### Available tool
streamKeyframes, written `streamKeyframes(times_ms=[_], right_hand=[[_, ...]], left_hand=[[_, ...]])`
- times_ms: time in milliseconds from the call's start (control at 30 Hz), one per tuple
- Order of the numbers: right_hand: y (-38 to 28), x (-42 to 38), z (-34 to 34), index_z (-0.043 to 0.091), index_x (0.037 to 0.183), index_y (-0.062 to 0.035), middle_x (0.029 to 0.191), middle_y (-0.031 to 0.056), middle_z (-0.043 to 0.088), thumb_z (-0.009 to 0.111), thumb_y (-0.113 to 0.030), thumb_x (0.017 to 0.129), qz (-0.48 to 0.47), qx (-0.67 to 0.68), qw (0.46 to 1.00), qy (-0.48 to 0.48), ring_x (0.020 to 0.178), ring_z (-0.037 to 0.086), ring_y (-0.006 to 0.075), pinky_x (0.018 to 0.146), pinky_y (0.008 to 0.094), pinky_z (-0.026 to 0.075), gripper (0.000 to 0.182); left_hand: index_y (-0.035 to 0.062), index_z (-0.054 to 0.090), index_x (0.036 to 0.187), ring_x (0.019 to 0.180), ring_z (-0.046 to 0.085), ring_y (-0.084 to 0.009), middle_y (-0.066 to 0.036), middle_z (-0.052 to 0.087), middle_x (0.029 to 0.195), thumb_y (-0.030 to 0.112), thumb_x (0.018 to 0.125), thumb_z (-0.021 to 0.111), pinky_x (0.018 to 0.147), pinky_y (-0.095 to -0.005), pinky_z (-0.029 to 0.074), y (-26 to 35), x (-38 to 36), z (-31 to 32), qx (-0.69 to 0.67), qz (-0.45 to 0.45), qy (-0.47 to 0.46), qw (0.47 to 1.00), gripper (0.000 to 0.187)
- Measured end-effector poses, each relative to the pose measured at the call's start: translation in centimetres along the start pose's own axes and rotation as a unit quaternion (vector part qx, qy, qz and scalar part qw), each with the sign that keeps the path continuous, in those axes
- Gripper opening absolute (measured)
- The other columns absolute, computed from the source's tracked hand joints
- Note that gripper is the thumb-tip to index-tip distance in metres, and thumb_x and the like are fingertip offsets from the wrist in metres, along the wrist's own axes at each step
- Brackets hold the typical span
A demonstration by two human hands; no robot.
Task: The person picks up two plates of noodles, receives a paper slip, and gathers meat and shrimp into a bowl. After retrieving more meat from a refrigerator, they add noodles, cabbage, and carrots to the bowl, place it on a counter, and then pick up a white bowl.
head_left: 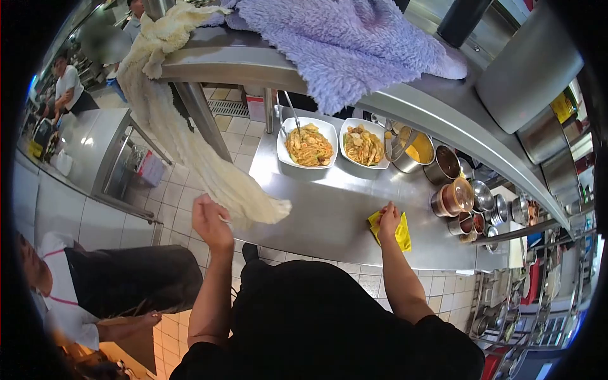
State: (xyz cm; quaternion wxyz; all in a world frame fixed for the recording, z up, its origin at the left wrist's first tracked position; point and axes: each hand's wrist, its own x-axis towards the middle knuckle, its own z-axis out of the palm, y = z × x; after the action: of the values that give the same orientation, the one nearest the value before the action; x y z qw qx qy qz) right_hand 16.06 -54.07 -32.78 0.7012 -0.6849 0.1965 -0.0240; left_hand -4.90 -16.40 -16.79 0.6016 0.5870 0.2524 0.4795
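My right hand (389, 221) has its fingers closed on a yellow cloth (399, 235), which lies at the front part of the steel counter (316, 218). My left hand (211, 223) is raised at the counter's left end with curled fingers, close beside a long cream towel (215, 171) that hangs from the shelf above. A small pale tip shows at these fingers; I cannot tell what it belongs to. Farther back on the counter stand two white square bowls of noodles, the left bowl (282, 152) with a metal utensil in it and the right bowl (346, 154) beside it.
Metal pots (405, 163) and several sauce containers (457, 196) line the counter's right side. Overhead runs a steel shelf (253, 66) bearing a fluffy lilac towel (354, 47). A person in a dark apron (130, 278) is close at my left; another person (69, 82) stands farther off.
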Motion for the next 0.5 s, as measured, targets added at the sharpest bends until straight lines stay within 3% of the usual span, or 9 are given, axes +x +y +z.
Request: streamKeyframes(times_ms=[67, 100, 200, 300, 500], right_hand=[[-0.7, 1.7, 1.0, 0.052, 0.081, -0.0054, 0.068, 0.0058, 0.053, 0.049, -0.031, 0.096, 0.023, -0.014, 1.000, -0.005, 0.043, 0.045, 0.0132, 0.038, 0.0285, 0.039, 0.030], [-0.8, 2.3, 1.6, 0.052, 0.081, -0.0074, 0.068, 0.0048, 0.053, 0.050, -0.032, 0.096, 0.051, -0.019, 0.998, -0.013, 0.044, 0.046, 0.0130, 0.039, 0.0282, 0.040, 0.029], [-0.3, 3.3, 2.7, 0.050, 0.082, -0.0089, 0.067, 0.0042, 0.053, 0.050, -0.032, 0.096, 0.096, -0.037, 0.994, -0.033, 0.044, 0.047, 0.0134, 0.040, 0.0285, 0.044, 0.027], [1.0, 3.4, 3.1, 0.049, 0.075, -0.0047, 0.061, 0.0052, 0.051, 0.048, -0.027, 0.096, 0.038, -0.038, 0.998, -0.036, 0.044, 0.048, 0.0137, 0.039, 0.0286, 0.041, 0.031], [1.2, 2.9, 2.2, 0.049, 0.075, -0.0076, 0.061, 0.0032, 0.050, 0.049, -0.028, 0.097, 0.020, -0.037, 0.997, -0.071, 0.045, 0.047, 0.0120, 0.041, 0.0275, 0.044, 0.030]], left_hand=[[0.0025, 0.052, 0.089, 0.055, 0.040, -0.0051, 0.001, 0.046, 0.063, 0.020, 0.099, 0.048, 0.054, -0.0210, 0.035, 0.8, -2.6, 2.0, -0.043, 0.083, -0.069, 0.993, 0.021], [0.0025, 0.052, 0.089, 0.055, 0.040, -0.0051, 0.001, 0.046, 0.063, 0.020, 0.099, 0.048, 0.054, -0.0210, 0.035, 0.8, -3.5, 2.8, -0.042, 0.083, -0.063, 0.994, 0.021], [0.0022, 0.052, 0.089, 0.055, 0.040, -0.0044, 0.002, 0.045, 0.062, 0.016, 0.098, 0.050, 0.052, -0.0199, 0.033, 0.0, -5.4, 4.5, -0.035, 0.051, -0.113, 0.992, 0.017], [0.0046, 0.055, 0.088, 0.057, 0.042, -0.0029, 0.004, 0.047, 0.067, 0.018, 0.096, 0.056, 0.052, -0.0187, 0.034, -2.0, -6.2, 5.5, -0.026, -0.028, -0.161, 0.986, 0.015], [0.0053, 0.055, 0.083, 0.053, 0.041, -0.0020, 0.006, 0.046, 0.063, 0.022, 0.096, 0.057, 0.048, -0.0190, 0.033, -3.5, -6.3, 5.5, -0.014, -0.116, -0.177, 0.977, 0.021]])
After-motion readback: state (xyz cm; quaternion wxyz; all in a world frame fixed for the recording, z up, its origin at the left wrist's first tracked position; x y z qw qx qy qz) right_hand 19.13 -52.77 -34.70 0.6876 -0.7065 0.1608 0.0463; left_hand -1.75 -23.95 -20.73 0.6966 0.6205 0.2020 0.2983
